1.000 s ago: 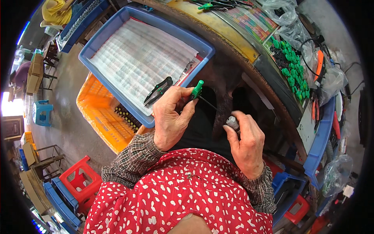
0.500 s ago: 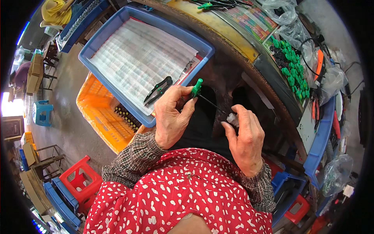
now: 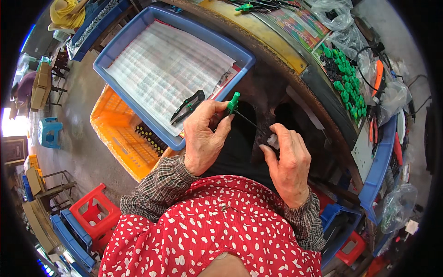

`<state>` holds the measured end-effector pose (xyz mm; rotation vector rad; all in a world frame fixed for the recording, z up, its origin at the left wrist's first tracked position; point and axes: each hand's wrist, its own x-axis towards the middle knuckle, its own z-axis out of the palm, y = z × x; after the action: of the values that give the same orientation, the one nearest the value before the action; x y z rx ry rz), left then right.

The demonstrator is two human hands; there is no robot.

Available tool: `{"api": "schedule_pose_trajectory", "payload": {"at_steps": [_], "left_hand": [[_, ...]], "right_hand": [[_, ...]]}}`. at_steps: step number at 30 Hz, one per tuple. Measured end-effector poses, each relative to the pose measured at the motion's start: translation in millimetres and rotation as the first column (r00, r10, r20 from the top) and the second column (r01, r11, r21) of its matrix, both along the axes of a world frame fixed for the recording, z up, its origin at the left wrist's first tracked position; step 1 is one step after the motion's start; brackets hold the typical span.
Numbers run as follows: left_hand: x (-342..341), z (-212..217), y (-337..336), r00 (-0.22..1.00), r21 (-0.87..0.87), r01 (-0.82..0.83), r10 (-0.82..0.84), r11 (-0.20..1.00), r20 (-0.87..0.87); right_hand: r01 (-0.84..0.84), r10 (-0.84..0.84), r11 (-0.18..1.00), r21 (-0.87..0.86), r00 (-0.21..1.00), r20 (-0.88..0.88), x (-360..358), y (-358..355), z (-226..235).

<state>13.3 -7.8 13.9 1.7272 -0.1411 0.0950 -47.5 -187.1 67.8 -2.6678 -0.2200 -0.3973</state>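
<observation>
Mid-frame, the left hand (image 3: pixel 203 138) still pinches a green handle (image 3: pixel 233 104); the right hand (image 3: pixel 290 161), thumb and fingers around a whitish piece (image 3: pixel 273 141), has shifted left, apparently turning it.

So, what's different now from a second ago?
The right hand has shifted slightly up and left, toward the left hand, bringing the small pale piece along; nothing was visibly picked up or let go. The left hand still grips the green piece, and the black tool still lies in the blue tray.
</observation>
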Motion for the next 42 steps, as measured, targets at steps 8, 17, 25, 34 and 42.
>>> {"api": "schedule_pose_trajectory", "payload": {"at_steps": [8,17,25,34,42], "left_hand": [[0.6,1.4,-3.8,1.0,-0.007,0.005,-0.005,1.0,0.025],[2.0,3.3,-3.6,1.0,-0.01,0.008,-0.008,1.0,0.007],[1.9,1.1,-3.9,0.998,-0.037,0.068,-0.068,0.997,0.002],[2.0,11.4,-0.4,0.95,-0.256,0.162,-0.221,0.953,-0.221],[1.0,12.4,1.2,0.873,-0.449,0.149,-0.331,0.881,-0.359]], "right_hand": [[0.066,-0.027,0.975,-0.211,0.982,0.186,1.5,2.5,-2.3],[-0.006,0.007,0.999,0.045,1.0,-0.018,-0.3,-2.4,-2.9],[0.054,-0.052,0.998,0.034,0.997,-0.054,2.7,-4.1,-2.9],[0.102,-0.104,0.994,-0.032,0.989,-0.101,3.7,-5.3,-1.1],[0.101,-0.07,0.966,0.238,0.989,-0.134,5.6,-4.1,1.0]]}}
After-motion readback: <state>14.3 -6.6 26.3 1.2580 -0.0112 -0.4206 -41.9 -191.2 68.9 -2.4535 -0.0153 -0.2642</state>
